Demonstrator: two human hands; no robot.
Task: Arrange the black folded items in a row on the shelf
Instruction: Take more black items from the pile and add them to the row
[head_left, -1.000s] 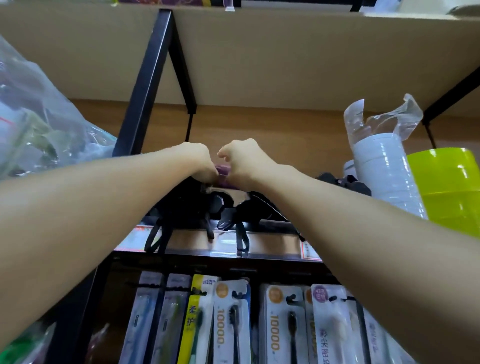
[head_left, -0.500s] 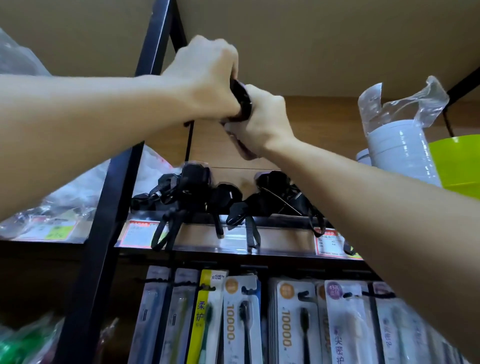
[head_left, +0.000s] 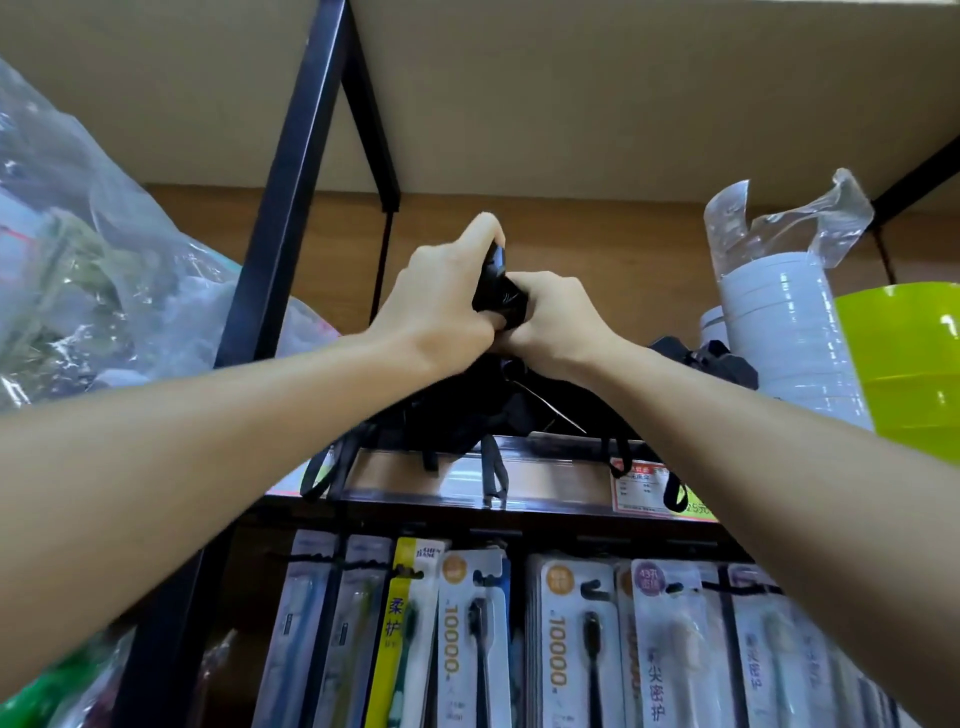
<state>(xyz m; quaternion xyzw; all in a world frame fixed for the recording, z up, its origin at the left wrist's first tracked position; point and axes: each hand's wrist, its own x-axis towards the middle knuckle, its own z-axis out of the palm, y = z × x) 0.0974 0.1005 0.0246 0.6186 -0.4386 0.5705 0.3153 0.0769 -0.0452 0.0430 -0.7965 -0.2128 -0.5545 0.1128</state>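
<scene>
At the centre of the frame, one black folded item (head_left: 500, 291) is gripped from both sides, the left hand (head_left: 441, 306) and the right hand (head_left: 553, 319) both clenched on it, above the other black folded items (head_left: 467, 410) heaped on the shelf (head_left: 519, 467), whose straps (head_left: 493, 470) dangle over its front edge. To do this step well, the held piece is best lowered upright beside its neighbours, straps tucked behind the edge, and the heap levelled into a line. On the toothbrush packs (head_left: 470, 639) at lower centre, "10000" can be read twice, with Chinese characters on a yellow card; the red price label (head_left: 647, 486) is too small to read
</scene>
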